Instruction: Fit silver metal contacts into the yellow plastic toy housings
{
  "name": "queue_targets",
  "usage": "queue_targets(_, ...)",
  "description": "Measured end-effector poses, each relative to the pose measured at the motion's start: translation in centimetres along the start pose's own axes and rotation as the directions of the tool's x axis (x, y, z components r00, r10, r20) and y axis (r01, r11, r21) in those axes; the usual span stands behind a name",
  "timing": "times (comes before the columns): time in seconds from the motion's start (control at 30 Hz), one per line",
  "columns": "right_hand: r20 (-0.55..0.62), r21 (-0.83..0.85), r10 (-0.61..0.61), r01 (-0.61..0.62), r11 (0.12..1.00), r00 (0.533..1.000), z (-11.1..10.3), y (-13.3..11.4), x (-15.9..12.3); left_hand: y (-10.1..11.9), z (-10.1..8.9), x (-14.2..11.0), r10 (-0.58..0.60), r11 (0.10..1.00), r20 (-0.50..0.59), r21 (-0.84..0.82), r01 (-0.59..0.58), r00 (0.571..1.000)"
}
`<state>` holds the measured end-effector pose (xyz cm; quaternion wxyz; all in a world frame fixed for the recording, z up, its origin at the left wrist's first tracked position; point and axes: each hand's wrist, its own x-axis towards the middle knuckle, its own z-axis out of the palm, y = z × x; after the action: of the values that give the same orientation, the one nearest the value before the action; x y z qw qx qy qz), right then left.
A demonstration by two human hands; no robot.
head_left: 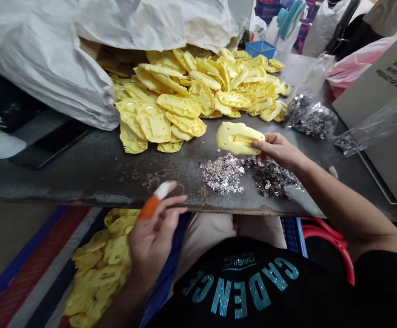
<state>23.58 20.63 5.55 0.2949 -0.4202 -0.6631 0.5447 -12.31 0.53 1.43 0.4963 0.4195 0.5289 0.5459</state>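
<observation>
your right hand (278, 150) has its fingers (262, 146) closed on a yellow moulded plastic piece (238, 138), held just above the scratched metal bench (92, 177). under it sits a pile of dark metal bits (272, 177), beside a pile of silver bits (223, 173). your left hand (152, 237) is just past the bench edge, fingers (176, 210) spread open, nothing held, one in an orange-and-white finger cot (154, 205). a big heap of yellow pieces (181, 98) lies on the bench against a white sack (41, 73); more yellow pieces (98, 282) lie below your left hand.

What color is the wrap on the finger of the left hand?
The finger wrap is orange with a white tip, and it shows best in the head view.
</observation>
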Motion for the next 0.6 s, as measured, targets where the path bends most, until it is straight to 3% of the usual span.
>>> queue_targets(0.03, 0.027, 0.105, 0.024, -0.027, 0.994, 0.999, 0.5, 0.2, -1.9, 0.4, 3.3, 0.6, 0.110, 0.994, -0.045, -0.008, -0.111, 0.993)
queue_targets(0.07, 0.059, 0.176, 0.045, -0.055, 0.983, 0.997, 1.0, 0.3, -3.7, 0.7, 6.2, 1.1, 0.101, 0.993, 0.052, -0.059, -0.098, 0.993)
queue_targets(0.13, 0.130, 0.250, 0.069, -0.100, 0.963, 0.989, 1.9, 0.4, -7.0, 1.1, 10.4, 1.9, 0.039, 0.987, 0.186, -0.161, -0.009, 0.982)
queue_targets(0.2, 0.192, 0.280, 0.071, -0.124, 0.952, 0.979, 2.5, 0.5, -9.9, 1.3, 12.7, 2.4, -0.050, 0.974, 0.328, -0.192, 0.118, 0.943)
queue_targets(0.3, 0.228, 0.322, 0.066, -0.139, 0.936, 0.971, 3.1, 1.1, -13.5, 1.2, 13.8, 1.9, -0.192, 0.949, 0.486, -0.130, 0.287, 0.853)
queue_targets(0.43, 0.005, 0.483, 0.022, -0.022, 0.876, 1.000, 5.1, 3.2, -17.5, 0.1, 13.0, -0.3, -0.379, 0.897, 0.506, -0.006, 0.443, 0.775)
queue_targets(0.47, -0.021, 0.498, 0.012, 0.000, 0.867, 1.000, 5.9, 3.8, -18.3, -0.4, 12.5, -0.8, -0.444, 0.864, 0.531, 0.040, 0.502, 0.722)
queue_targets(0.53, 0.006, 0.468, -0.010, 0.006, 0.884, 1.000, 7.5, 4.7, -19.5, -1.4, 11.8, -1.5, -0.564, 0.765, 0.607, 0.128, 0.630, 0.561)
queue_targets(0.6, 0.047, 0.364, -0.027, 0.008, 0.931, 0.999, 8.7, 5.3, -20.2, -2.3, 11.6, -2.0, -0.640, 0.673, 0.637, 0.195, 0.714, 0.430)
